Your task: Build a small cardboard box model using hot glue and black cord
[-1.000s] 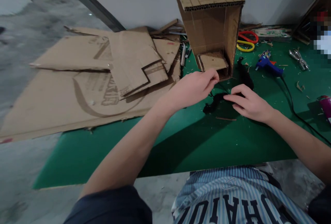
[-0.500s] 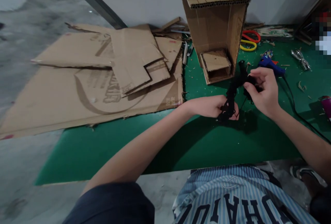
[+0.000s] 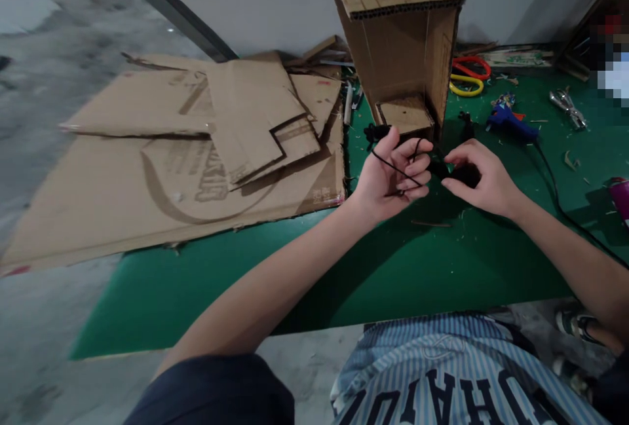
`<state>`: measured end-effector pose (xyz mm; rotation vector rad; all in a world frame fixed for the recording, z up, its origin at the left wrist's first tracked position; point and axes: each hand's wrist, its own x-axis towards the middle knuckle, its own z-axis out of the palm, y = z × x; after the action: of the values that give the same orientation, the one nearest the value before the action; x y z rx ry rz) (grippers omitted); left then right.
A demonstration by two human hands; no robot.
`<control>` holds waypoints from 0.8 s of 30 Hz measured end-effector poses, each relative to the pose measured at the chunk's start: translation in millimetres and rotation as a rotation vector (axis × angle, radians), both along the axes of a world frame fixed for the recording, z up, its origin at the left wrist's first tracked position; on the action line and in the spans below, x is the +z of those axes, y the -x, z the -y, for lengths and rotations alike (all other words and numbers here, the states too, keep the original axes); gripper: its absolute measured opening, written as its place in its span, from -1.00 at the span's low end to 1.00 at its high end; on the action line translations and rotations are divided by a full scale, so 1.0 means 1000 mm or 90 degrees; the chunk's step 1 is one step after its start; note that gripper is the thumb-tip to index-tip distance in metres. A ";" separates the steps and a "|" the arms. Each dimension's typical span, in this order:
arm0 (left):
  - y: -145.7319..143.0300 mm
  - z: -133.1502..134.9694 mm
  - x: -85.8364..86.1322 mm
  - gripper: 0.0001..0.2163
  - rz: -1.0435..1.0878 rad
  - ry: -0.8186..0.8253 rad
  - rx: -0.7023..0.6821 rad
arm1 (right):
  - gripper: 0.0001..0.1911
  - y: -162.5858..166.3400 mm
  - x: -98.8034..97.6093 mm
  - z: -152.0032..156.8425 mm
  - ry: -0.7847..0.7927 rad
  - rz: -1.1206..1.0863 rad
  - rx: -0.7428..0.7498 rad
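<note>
My left hand (image 3: 393, 173) is raised palm-up over the green mat (image 3: 304, 268), fingers curled round a thin black cord (image 3: 393, 163) whose knotted end sticks out above the thumb. My right hand (image 3: 479, 179) rests beside it with fingers pinched on a black bundle of the same cord (image 3: 459, 173). Both hands sit just in front of an upright open-fronted cardboard box (image 3: 400, 52) with a small cardboard drawer (image 3: 405, 117) at its base.
Flat cardboard sheets (image 3: 187, 143) lie piled on the left. Behind the box are red and yellow scissors (image 3: 469, 74). A blue glue gun (image 3: 511, 122) with a black cable, metal pliers (image 3: 567, 107) and a pink object (image 3: 620, 201) lie on the right.
My left hand turned palm-up and lifted toward the box with the cord looped over its fingers. My right hand came down and left, the black bundle now low by the mat.
</note>
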<state>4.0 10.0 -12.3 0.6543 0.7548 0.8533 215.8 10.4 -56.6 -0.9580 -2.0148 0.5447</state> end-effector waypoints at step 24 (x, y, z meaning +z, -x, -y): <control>0.033 -0.018 0.034 -0.79 -0.124 -0.218 0.106 | -0.91 -0.006 -0.010 -0.003 -0.138 0.281 0.087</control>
<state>-29.4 28.3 22.0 0.9996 0.8544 1.0964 222.0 13.1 -66.8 -0.8652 -2.4865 0.1851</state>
